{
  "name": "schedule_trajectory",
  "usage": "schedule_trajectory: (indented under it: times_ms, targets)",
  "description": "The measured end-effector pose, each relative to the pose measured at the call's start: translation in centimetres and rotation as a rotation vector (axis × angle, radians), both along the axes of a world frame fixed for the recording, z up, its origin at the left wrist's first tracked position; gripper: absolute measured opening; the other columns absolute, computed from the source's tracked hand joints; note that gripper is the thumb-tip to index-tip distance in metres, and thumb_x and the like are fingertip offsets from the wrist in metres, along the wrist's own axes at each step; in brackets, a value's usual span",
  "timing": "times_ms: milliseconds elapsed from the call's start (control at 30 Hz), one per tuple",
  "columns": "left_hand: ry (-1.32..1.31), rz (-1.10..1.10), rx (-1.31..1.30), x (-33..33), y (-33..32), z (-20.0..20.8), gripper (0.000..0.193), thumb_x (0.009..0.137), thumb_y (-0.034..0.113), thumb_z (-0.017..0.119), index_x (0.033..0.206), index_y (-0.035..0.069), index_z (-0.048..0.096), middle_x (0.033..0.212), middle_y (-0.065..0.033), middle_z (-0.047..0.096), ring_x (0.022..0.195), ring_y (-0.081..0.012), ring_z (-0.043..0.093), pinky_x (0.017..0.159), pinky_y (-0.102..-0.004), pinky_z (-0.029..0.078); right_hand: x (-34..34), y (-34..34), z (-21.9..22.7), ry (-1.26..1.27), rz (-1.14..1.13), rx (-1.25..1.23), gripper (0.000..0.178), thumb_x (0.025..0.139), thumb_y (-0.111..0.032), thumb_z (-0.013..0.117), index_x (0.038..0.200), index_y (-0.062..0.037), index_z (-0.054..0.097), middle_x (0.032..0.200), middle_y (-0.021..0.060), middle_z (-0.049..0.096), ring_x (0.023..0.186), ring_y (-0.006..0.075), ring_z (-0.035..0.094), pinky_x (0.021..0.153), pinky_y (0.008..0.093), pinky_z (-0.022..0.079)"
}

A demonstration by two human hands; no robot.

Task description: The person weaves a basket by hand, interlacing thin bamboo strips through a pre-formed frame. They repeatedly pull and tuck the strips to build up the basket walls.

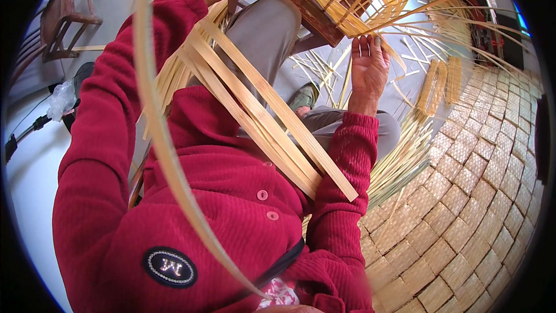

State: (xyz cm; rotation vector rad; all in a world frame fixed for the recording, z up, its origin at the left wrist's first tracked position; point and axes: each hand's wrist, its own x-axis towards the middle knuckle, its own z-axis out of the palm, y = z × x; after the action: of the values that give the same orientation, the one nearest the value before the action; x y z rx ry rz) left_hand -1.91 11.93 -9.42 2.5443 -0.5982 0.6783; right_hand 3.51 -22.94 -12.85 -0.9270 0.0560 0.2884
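Basket [394, 1], right hand [369, 72] half-curled, touching it

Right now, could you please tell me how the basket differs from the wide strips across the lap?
The basket is woven into an open lattice; the strips lie unwoven. The basket's side curves, while the strips run nearly straight. Both are yellowish.
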Motion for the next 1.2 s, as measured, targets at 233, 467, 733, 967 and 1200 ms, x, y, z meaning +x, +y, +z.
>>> schedule_trajectory:
  times_ms: [233, 467, 733, 967, 1200]
  targets:
    - [-0.229, 0.165, -0.096, -3.3, -2.6, 1.0, 0.025, 0.094, 0.013, 0.069, 0.119, 0.011, 0.067, 0.094, -0.0112, 0.073, 0.08, -0.0302, 0.072, 0.066, -0.0377, 0.058, -0.4, 0.5, 0.9, -0.01, -0.027, -0.042, 0.017, 0.097, -0.012, 0.07, 0.114, -0.0081, 0.068, 0.103, 0.0041, 0.071, 0.092, 0.0173, 0.068, 0.087, 0.0375, 0.057]
    - [-0.051, 0.107, -0.434, -1.9, -12.7, 4.7, 0.032, 0.094, 0.009, 0.069, 0.125, 0.005, 0.065, 0.097, -0.0144, 0.074, 0.08, -0.0273, 0.073, 0.068, -0.0344, 0.058, -0.4, 0.3, 0.0, -0.025, -0.042, -0.008, 0.017, 0.098, -0.011, 0.069, 0.113, -0.0054, 0.068, 0.101, 0.0053, 0.072, 0.093, 0.0171, 0.068, 0.086, 0.0343, 0.057]
    - [-0.038, 0.041, -0.397, 1.3, -12.7, 5.4, 0.018, 0.093, 0.017, 0.073, 0.101, 0.001, 0.072, 0.084, -0.0161, 0.073, 0.072, -0.0264, 0.074, 0.061, -0.0324, 0.055, -0.2, 1.2, -0.1, -0.103, -0.074, 0.008, 0.014, 0.097, -0.01, 0.069, 0.109, -0.0022, 0.069, 0.1, 0.0062, 0.071, 0.088, 0.0151, 0.068, 0.085, 0.0313, 0.058]
    - [0.006, 0.011, -0.404, 0.9, -13.0, 6.7, 0.011, 0.092, 0.013, 0.067, 0.096, 0.003, 0.066, 0.081, -0.0169, 0.067, 0.075, -0.0344, 0.069, 0.061, -0.039, 0.052, -0.3, 1.6, 0.2, -0.138, -0.075, 0.008, 0.014, 0.097, -0.01, 0.07, 0.108, -0.0018, 0.07, 0.101, 0.0068, 0.072, 0.088, 0.0149, 0.068, 0.085, 0.0312, 0.058]
    - [-0.127, 0.074, -0.241, -1.3, -12.8, 7.9, 0.013, 0.093, 0.015, 0.07, 0.099, 0.003, 0.07, 0.082, -0.0151, 0.071, 0.072, -0.0297, 0.071, 0.062, -0.0358, 0.054, 0.4, 0.5, -1.2, -0.119, -0.061, 0.023, 0.016, 0.098, -0.008, 0.067, 0.113, -0.0019, 0.069, 0.107, 0.009, 0.072, 0.097, 0.0199, 0.069, 0.093, 0.036, 0.057]
